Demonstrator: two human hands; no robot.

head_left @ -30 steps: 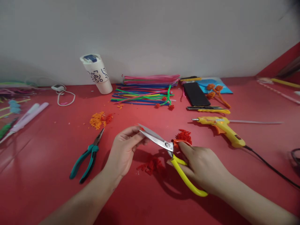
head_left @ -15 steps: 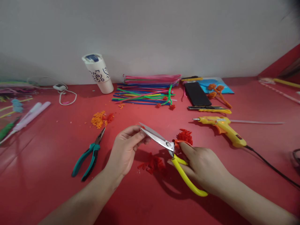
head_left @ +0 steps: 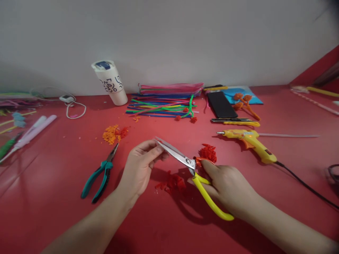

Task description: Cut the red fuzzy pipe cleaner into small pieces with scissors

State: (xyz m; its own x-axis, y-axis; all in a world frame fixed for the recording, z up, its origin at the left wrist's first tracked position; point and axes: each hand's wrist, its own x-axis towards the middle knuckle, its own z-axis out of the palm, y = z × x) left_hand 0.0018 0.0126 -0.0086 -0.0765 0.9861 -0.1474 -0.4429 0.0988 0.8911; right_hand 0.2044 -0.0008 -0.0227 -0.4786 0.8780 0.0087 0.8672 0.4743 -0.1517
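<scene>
Pinched between the thumb and fingers of my left hand point(head_left: 141, 165) is a small red piece, mostly hidden, at the tips of the scissors point(head_left: 176, 154). My right hand point(head_left: 231, 187) grips these scissors by their yellow and orange handles. Their blades point up and left, slightly parted, right beside my left thumb. Behind the scissors' pivot lies a heap of red cut pieces point(head_left: 208, 153). A looser scatter of red bits point(head_left: 175, 183) sits below the blades, between my hands.
To the left are teal-handled pliers point(head_left: 106, 169) and orange fluff scraps point(head_left: 110, 134). A white tumbler point(head_left: 112, 83) and colourful pipe cleaners point(head_left: 159, 106) stand or lie along the wall. On the right are a yellow glue gun point(head_left: 254, 141), a phone point(head_left: 221, 104) and a cutter knife point(head_left: 233, 120).
Both hands and the scissors hold almost the same pose. The whole view has shifted very slightly; nothing on the table has visibly been moved.
</scene>
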